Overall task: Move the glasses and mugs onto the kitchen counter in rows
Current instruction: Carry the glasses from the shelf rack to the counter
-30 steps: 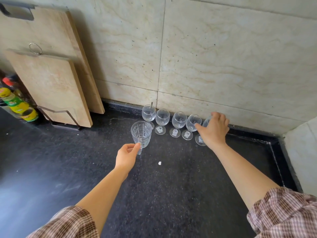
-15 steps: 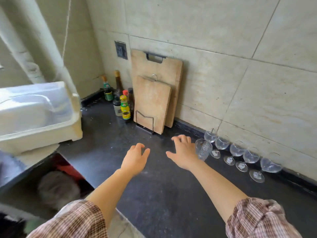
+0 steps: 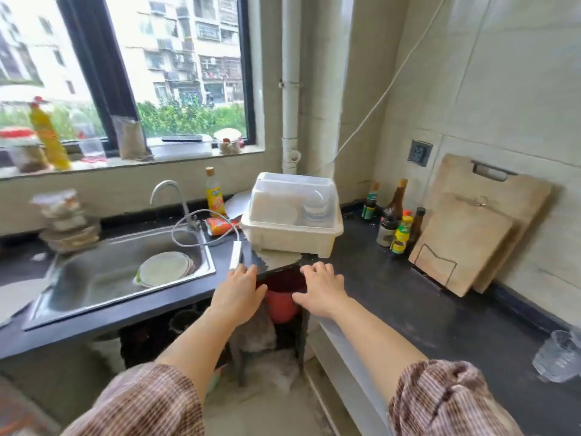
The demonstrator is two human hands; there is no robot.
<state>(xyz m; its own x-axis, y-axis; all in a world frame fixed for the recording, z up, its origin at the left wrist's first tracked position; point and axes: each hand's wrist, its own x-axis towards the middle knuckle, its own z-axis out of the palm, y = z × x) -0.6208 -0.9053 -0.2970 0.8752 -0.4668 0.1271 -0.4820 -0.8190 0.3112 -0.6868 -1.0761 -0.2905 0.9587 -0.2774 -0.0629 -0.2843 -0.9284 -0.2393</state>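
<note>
With your left hand (image 3: 238,293) and right hand (image 3: 321,290) both spread wide and empty, reach for the lidded dish rack (image 3: 292,215) and lift one piece per hand, since a glass (image 3: 558,357) already stands on the table (image 3: 440,309) far right.

I can't read any text here: the labels on the sauce bottles (image 3: 402,229) and on the yellow bottle (image 3: 214,195) by the tap are too blurred.
</note>
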